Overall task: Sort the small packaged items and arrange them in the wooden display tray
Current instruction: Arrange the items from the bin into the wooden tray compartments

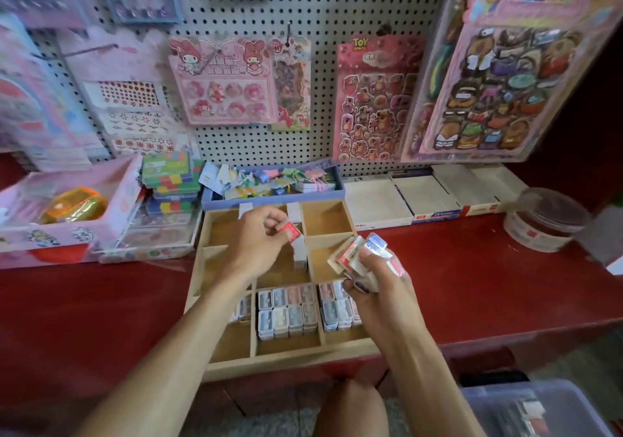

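Observation:
A wooden display tray [197,261] with several compartments lies on the red shelf. Rows of small packaged items [286,311] fill its near middle compartment, and more packs [335,306] sit in the compartment to the right. A few packs [244,308] show beside my left forearm. My left hand [259,237] hovers over the tray's middle and pinches one small red pack [290,231]. My right hand [377,278] grips a fanned bundle of packs [362,254] above the tray's right side. The far compartments [325,217] hold nothing visible.
Behind the tray stand a blue tray of tagged trinkets [273,180], stacked colourful boxes [168,180] and white boxes [401,200]. A pink box [67,207] is at left, a lidded tub [546,220] at right. Sticker sheets hang on the pegboard [320,15]. A plastic bin [539,409] sits on the floor.

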